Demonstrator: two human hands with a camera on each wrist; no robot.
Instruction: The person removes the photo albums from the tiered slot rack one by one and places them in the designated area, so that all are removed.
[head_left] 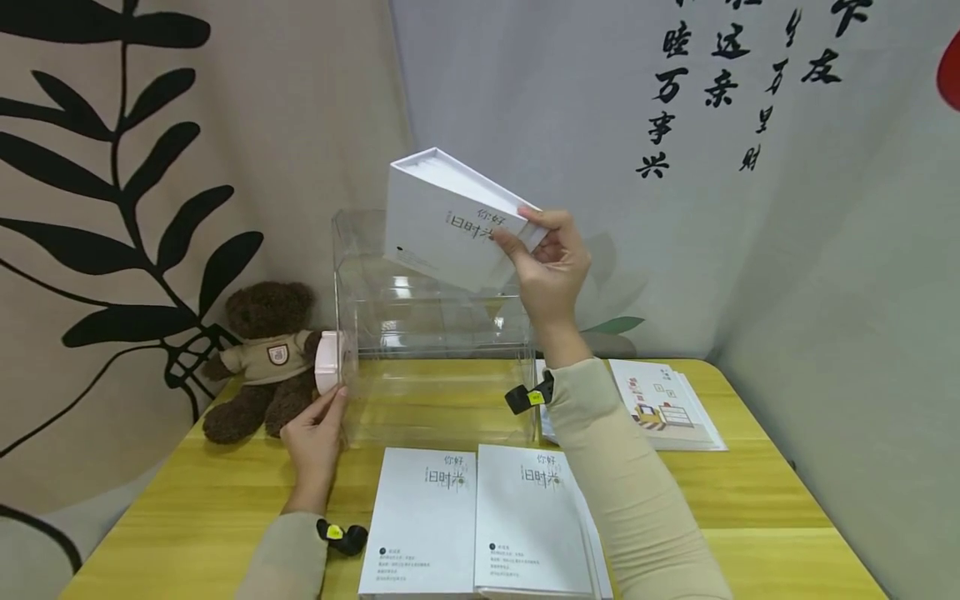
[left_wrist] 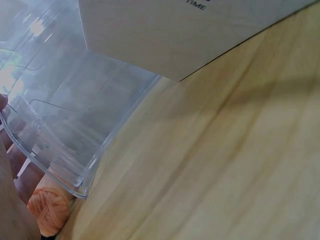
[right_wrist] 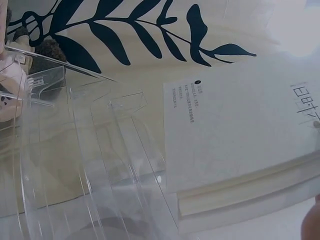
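Note:
Raised above the table, my right hand point(head_left: 555, 271) pinches one end of a white book point(head_left: 442, 221) between thumb and fingers. The book is tilted, with its white-rimmed edge upward and dark characters on its front cover. Behind and below it stands a clear plastic rack point(head_left: 337, 287). My left hand point(head_left: 317, 437) grips the rack's lower left edge; in the left wrist view its fingers show through the transparent wall. In the right wrist view, the held book point(right_wrist: 240, 130) hangs beside the rack's clear panels point(right_wrist: 95, 165).
White books point(head_left: 420, 525) with the same lettering lie side by side in front of the rack. A brown teddy bear point(head_left: 262, 367) and a pink object point(head_left: 327, 362) are at left. Illustrated booklets point(head_left: 667, 404) lie at right. An orange yarn ball point(left_wrist: 49, 207) sits near the left fingers.

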